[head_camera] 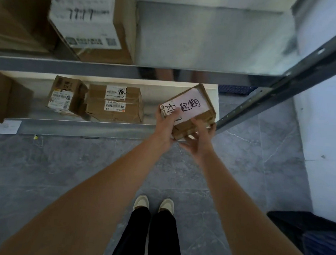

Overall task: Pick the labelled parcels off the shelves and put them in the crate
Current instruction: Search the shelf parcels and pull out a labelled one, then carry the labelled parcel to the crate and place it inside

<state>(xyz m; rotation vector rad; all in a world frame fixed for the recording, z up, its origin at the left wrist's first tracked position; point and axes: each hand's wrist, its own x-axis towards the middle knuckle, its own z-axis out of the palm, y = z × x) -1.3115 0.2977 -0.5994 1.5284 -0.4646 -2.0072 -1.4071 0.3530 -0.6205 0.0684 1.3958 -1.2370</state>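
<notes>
ITEM: small brown cardboard parcel with white handwritten label [190,111] | HELD: my left hand [166,125] grips its near corner, right hand [199,138] cups beneath, sharing weight | TILTED label-up, likely for reading | DARK BLUE PLASTIC CRATE [314,237]: well behind right hand.

Brown matt cardboard parcel [195,117] with pale paper label [188,107] inked by marker, more matt cardboard boxes [115,103] with white printed paper labels, shiny smooth metal shelves [209,38], dull grey metal upright [285,89], polished grey stone-look floor [61,159], dark blue plastic crate [318,237].
</notes>
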